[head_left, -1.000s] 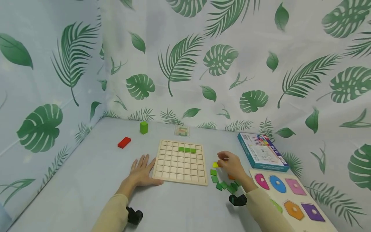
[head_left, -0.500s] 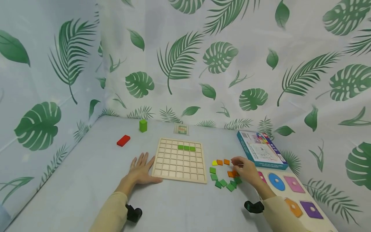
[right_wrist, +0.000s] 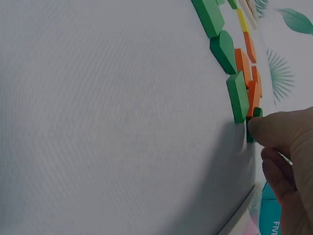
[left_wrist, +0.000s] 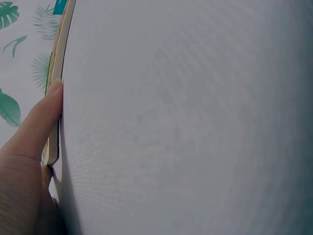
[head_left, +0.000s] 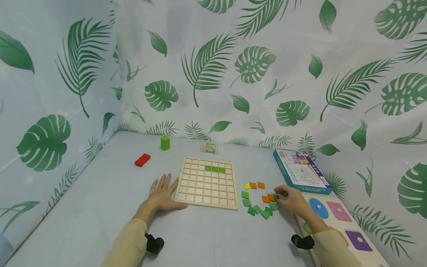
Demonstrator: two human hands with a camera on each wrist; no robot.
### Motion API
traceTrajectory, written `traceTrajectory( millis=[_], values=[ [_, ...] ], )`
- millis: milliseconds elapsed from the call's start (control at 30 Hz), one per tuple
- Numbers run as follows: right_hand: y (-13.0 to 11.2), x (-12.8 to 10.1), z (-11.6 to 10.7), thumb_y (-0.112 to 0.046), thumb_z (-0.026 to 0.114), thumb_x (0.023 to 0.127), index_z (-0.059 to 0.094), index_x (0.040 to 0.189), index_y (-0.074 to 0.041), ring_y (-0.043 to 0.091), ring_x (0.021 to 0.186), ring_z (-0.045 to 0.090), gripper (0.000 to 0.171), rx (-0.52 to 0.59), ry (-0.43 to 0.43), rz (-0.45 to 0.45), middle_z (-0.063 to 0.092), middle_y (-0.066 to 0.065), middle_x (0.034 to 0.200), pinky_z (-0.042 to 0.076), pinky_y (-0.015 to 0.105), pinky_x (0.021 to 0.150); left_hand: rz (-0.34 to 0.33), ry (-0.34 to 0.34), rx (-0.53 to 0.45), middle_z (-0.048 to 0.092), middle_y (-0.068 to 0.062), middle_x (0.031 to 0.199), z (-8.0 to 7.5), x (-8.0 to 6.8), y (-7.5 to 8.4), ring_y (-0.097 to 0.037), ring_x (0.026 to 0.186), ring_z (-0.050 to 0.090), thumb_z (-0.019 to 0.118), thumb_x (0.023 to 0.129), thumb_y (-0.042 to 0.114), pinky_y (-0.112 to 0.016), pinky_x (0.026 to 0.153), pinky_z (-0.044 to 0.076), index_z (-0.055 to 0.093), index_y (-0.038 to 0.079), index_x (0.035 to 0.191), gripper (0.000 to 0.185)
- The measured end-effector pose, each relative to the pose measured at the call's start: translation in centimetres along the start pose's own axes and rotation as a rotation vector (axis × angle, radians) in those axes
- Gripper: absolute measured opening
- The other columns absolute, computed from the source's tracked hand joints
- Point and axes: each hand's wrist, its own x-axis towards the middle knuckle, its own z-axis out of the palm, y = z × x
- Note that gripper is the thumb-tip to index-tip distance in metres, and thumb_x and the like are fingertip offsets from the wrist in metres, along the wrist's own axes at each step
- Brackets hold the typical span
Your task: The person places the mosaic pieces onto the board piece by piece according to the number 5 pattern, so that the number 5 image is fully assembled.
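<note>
Right hand (head_left: pixel 291 202) pinching a small dark green tile (right_wrist: pixel 254 125) among loose green and orange tiles (head_left: pixel 258 202) on the tabletop (head_left: pixel 100 200). Left hand (head_left: pixel 161 194) flat, fingers spread, thumb against the wooden grid board (head_left: pixel 207 183). Farther right, shape puzzle (head_left: pixel 347 226), blue box (head_left: pixel 301 172).

Left hand (head_left: pixel 162 195) flat, fingers spread, right hand (head_left: pixel 291 201) curled, pinching

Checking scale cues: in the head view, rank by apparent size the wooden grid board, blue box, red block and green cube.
1. Wooden grid board
2. Blue box
3. Red block and green cube: look alike, and lie farther off, so unranked.
</note>
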Motion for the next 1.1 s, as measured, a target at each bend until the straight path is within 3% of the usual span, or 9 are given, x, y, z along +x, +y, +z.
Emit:
traceTrajectory(
  millis=[200, 567, 900, 1100],
  values=[
    [0.5, 0.0, 0.0, -0.004, 0.071, 0.08, 0.064, 0.111, -0.002, 0.029, 0.097, 0.058, 0.032, -0.014, -0.032, 0.045, 0.066, 0.011, 0.105, 0.046, 0.052, 0.09, 0.002, -0.007, -0.014, 0.006, -0.023, 0.155, 0.1, 0.1, -0.2, -0.038, 0.142, -0.002, 0.065, 0.071, 0.067, -0.055, 0.111, -0.002, 0.024, 0.008, 0.15, 0.107],
    [0.9, 0.3, 0.4, -0.003, 0.069, 0.083, 0.066, 0.109, -0.004, 0.024, 0.092, 0.057, 0.026, -0.025, -0.007, 0.066, 0.066, 0.009, 0.102, 0.048, 0.049, 0.088, 0.014, 0.009, -0.061, 0.006, -0.024, 0.155, 0.2, 0.1, -0.3, -0.037, 0.142, -0.004, 0.063, 0.068, 0.073, -0.054, 0.11, -0.007, 0.025, 0.006, 0.149, 0.112],
    [1.2, 0.4, 0.6, -0.003, 0.07, 0.081, 0.068, 0.097, -0.008, 0.019, 0.083, 0.055, 0.016, -0.056, 0.007, 0.006, 0.066, 0.002, 0.092, 0.05, 0.04, 0.079, 0.014, 0.014, -0.044, 0.006, -0.023, 0.155, 0.5, -0.1, -0.4, -0.037, 0.142, -0.004, 0.062, 0.068, 0.072, -0.053, 0.111, -0.007, 0.025, 0.007, 0.15, 0.111],
    [0.3, 1.0, 0.3, -0.001, 0.068, 0.083, 0.067, 0.099, -0.004, 0.021, 0.085, 0.058, 0.016, -0.032, 0.042, -0.029, 0.065, 0.005, 0.093, 0.052, 0.042, 0.08, 0.012, 0.015, -0.033, 0.006, -0.022, 0.155, 0.3, 0.0, -0.2, -0.037, 0.142, -0.003, 0.064, 0.069, 0.069, -0.054, 0.111, -0.006, 0.025, 0.008, 0.15, 0.108]
  ],
)
